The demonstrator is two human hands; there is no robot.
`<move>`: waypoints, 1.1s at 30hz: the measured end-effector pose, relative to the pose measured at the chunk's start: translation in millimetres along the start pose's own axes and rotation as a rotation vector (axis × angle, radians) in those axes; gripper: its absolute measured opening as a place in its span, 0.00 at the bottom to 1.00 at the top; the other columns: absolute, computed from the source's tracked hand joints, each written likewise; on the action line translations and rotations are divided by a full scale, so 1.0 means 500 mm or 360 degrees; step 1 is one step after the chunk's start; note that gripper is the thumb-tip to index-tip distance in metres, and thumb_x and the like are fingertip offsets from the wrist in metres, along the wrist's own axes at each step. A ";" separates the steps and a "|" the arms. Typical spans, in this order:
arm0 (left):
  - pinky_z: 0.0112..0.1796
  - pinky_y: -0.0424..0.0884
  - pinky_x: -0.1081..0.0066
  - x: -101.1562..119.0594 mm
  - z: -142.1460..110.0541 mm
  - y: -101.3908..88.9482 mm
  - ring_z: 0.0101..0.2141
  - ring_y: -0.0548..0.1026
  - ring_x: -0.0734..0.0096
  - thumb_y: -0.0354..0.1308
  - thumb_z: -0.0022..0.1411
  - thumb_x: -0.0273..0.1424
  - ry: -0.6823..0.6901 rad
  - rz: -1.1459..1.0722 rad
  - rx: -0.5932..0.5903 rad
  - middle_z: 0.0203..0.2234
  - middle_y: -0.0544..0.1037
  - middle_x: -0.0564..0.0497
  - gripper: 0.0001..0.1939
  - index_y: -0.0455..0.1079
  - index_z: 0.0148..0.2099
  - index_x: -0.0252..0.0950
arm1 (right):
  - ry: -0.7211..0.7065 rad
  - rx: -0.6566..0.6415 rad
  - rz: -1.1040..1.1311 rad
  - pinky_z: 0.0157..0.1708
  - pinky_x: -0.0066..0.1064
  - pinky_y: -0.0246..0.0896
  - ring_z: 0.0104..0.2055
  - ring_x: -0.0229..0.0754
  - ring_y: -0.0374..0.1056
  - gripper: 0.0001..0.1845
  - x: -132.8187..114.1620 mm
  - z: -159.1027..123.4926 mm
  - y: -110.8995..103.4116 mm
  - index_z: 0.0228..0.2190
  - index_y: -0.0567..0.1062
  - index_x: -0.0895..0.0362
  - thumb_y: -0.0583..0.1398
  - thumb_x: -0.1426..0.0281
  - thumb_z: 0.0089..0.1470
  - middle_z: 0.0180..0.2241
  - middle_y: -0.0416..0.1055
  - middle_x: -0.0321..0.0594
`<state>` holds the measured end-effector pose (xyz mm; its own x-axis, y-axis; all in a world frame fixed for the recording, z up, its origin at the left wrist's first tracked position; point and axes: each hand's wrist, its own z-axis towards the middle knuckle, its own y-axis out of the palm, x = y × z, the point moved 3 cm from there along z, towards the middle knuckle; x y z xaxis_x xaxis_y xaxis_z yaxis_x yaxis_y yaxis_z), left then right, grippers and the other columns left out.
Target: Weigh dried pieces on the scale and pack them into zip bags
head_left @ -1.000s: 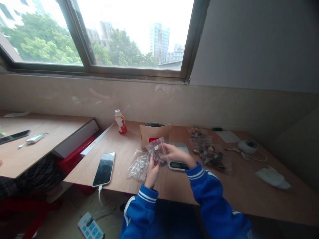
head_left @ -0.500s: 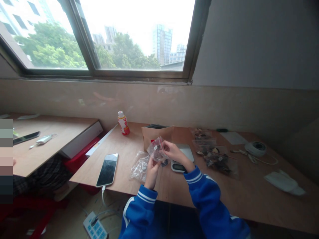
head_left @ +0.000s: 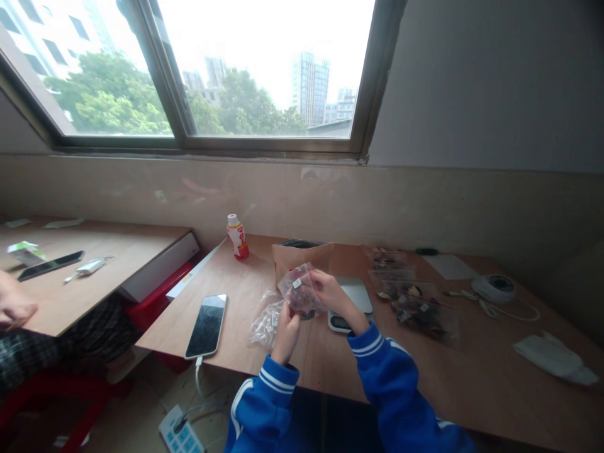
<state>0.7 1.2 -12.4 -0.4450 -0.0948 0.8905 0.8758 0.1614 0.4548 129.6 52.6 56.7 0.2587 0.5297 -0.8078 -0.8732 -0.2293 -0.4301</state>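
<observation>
Head view, and it's all about the small zip bag (head_left: 302,290), held up over the near middle of the surface (head_left: 325,374), its red-striped edge to the right and a white label (head_left: 297,284) facing us! Left hand (head_left: 287,324) on it from the near side, thumb and fingers pinched closed at the bag's lower edge. Right hand (head_left: 330,293) on it too, fingers curled in and gripping the right edge by the red stripe; exactly how its fingertips sit, I can't tell. Both hands occupied, then, and close together.

Just left of the left hand, a crumpled plastic bag (head_left: 264,322) lies on the surface. Directly beyond the hands stands a brown paper pouch (head_left: 283,257), its mouth open. By the right wrist, a digital scale (head_left: 357,296), partly covered by the forearm. Further right, a cluster of bags with dark pieces (head_left: 415,307), and past those a white round device (head_left: 494,288) with its cable. Nearer, far right, a crumpled white wrap (head_left: 555,358).

Over to the left: a phone (head_left: 206,327) plugged into a white cord, with a red-and-white bottle (head_left: 238,238) upright on the far side. At far left, another person's hand (head_left: 16,303) rests at a neighbouring table (head_left: 99,296).
</observation>
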 end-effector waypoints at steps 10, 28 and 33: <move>0.57 0.59 0.56 0.003 0.001 -0.010 0.56 0.67 0.56 0.62 0.52 0.28 -0.0058 -0.0265 -0.0090 0.51 0.75 0.45 0.30 0.65 0.58 0.41 | -0.0058 0.0336 0.0237 0.43 0.36 0.68 0.44 0.45 0.71 0.11 -0.030 0.018 -0.068 0.30 0.78 0.56 0.64 0.60 0.51 0.39 0.74 0.46; 0.57 0.60 0.57 0.002 -0.015 -0.038 0.57 0.66 0.55 0.62 0.52 0.27 -0.0116 -0.0335 0.0002 0.54 0.72 0.44 0.31 0.64 0.59 0.41 | -0.0421 0.0288 -0.0776 0.58 0.45 0.54 0.58 0.46 0.59 0.20 -0.062 0.110 -0.037 0.52 0.70 0.52 0.50 0.75 0.61 0.53 0.68 0.43; 0.57 0.59 0.57 0.016 -0.022 -0.018 0.58 0.64 0.54 0.62 0.51 0.25 -0.0092 -0.0392 -0.0161 0.55 0.71 0.46 0.31 0.64 0.59 0.43 | -0.0212 0.0244 -0.0379 0.44 0.36 0.65 0.42 0.43 0.70 0.13 -0.079 0.029 -0.048 0.39 0.75 0.55 0.51 0.73 0.60 0.39 0.74 0.42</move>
<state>-8.9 -11.6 -9.5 -0.6541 -0.0624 0.7538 0.7530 0.0410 0.6568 134.2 48.7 104.7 0.4161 0.6585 -0.6271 -0.8492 0.0349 -0.5269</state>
